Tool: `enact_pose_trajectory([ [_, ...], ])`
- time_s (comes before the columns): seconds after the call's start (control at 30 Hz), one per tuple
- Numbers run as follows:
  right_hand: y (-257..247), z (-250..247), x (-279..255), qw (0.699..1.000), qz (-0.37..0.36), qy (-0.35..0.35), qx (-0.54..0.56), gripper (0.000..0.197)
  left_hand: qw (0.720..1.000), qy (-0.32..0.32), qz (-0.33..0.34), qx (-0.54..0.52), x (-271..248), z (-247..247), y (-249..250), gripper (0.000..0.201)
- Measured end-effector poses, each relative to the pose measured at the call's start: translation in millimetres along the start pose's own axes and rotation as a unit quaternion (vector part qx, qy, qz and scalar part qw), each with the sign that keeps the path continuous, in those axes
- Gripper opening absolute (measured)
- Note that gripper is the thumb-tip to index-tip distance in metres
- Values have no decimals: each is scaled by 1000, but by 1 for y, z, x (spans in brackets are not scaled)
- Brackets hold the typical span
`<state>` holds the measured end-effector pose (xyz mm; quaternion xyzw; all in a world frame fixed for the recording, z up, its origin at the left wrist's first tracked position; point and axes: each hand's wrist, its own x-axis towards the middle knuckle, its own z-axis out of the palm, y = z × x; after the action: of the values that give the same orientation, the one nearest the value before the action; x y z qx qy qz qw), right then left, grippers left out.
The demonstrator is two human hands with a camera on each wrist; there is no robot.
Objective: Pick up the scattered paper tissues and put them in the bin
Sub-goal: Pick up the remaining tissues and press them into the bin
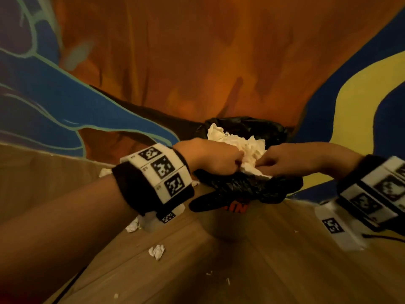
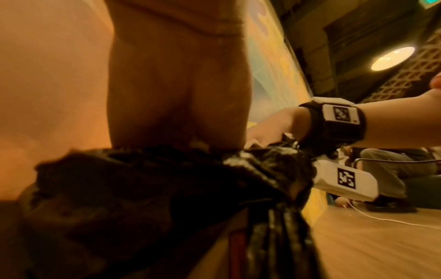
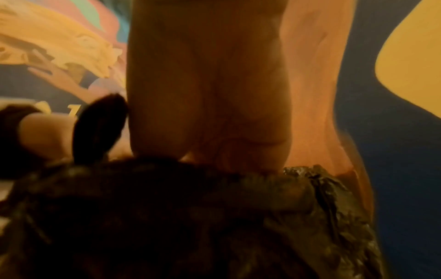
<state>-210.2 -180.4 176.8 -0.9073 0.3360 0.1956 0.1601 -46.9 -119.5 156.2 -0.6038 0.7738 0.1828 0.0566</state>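
A big crumpled wad of white paper tissues [image 1: 237,142] sits in the mouth of the bin, which is lined with a black plastic bag [image 1: 247,188]. My left hand [image 1: 228,161] is fisted on the wad's near left side, fingers curled into the paper. From the right, my right hand [image 1: 269,162] pinches the same wad. Both hands hover just over the bin's near rim. The wrist views show only my left palm [image 2: 179,94], my right palm [image 3: 210,94] and the black bag [image 2: 167,188] below; fingertips and tissue are hidden there.
Loose crumpled tissues lie on the wooden floor left of the bin: one [image 1: 156,251] near my forearm, another [image 1: 132,226] under my left wrist, a third [image 1: 105,172] by the wall. Small paper scraps [image 1: 228,281] dot the floor. A painted wall stands right behind the bin.
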Motion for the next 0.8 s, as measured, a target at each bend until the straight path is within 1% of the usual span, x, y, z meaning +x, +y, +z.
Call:
enact_pose_trajectory([
  [0.07,-2,2,13,999,-5,-24,-34,33,999,-33,-17,38,14,-2,-6,31],
  [0.2,-14,0,36,993,1,-77,-92,40,994,-69,-36,79,37,3,-10,39],
  [0.27,-17,-1,41,990,2,-83,-118,41,994,-73,-41,66,40,3,-12,41],
  [0.3,-17,-1,39,989,5,-76,-123,38,996,-66,-35,51,37,3,-14,41],
  [0.37,-17,-1,29,993,-4,-39,-112,20,999,-27,-13,12,24,2,-15,42],
  [0.4,-16,-2,21,996,-6,-12,-86,13,1000,8,3,-8,16,2,-16,42],
  [0.47,-13,-9,5,999,4,34,-2,17,995,83,32,-38,-1,1,-18,47],
  [0.5,-14,-14,-3,998,5,51,25,15,992,106,34,-54,-10,-1,-20,52],
  [0.57,-20,-25,-12,994,14,104,34,16,987,126,22,-93,-28,-6,-26,57],
  [0.67,-45,-36,-20,974,21,226,7,21,972,166,2,-165,-57,-10,-40,50],
  [0.73,-69,-37,-20,959,-8,282,-2,18,954,210,-22,-211,-76,-6,-53,43],
  [0.8,-99,-33,-16,945,-64,321,4,11,943,244,-56,-219,-92,7,-71,35],
])
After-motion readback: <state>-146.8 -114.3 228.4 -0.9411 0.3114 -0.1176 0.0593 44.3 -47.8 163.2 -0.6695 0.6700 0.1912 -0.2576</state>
